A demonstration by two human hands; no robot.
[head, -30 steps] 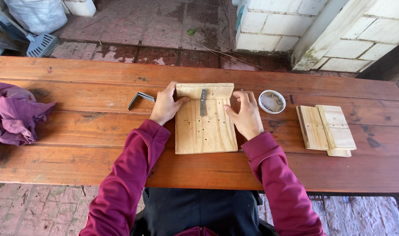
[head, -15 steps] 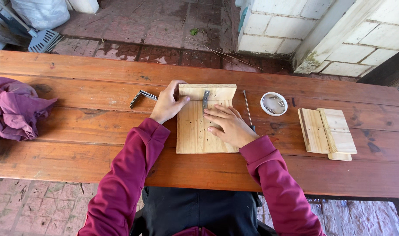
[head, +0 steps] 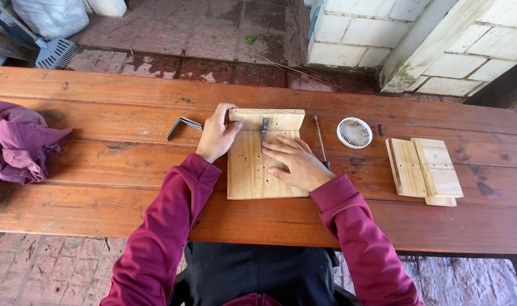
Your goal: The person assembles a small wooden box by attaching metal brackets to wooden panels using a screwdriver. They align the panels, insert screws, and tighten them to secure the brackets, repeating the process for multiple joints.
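Observation:
A pale wooden board (head: 248,170) lies flat on the red-brown table (head: 128,158), with a shorter wooden piece (head: 281,118) standing upright along its far edge. A grey metal bracket (head: 264,129) sits in the corner where the two pieces meet. My left hand (head: 215,136) grips the left end of the upright piece, thumb on its face. My right hand (head: 292,161) lies flat on the board, fingers spread, fingertips touching the foot of the bracket. Neither hand holds a tool.
A second grey angle bracket (head: 182,126) lies left of my left hand. A screwdriver (head: 321,144) lies right of the board, then a white dish of screws (head: 354,132) and stacked wooden pieces (head: 425,170). A purple cloth (head: 18,141) sits far left.
My right hand has moved from the board's right edge onto its face, up to the bracket. My left hand stays on the upright piece.

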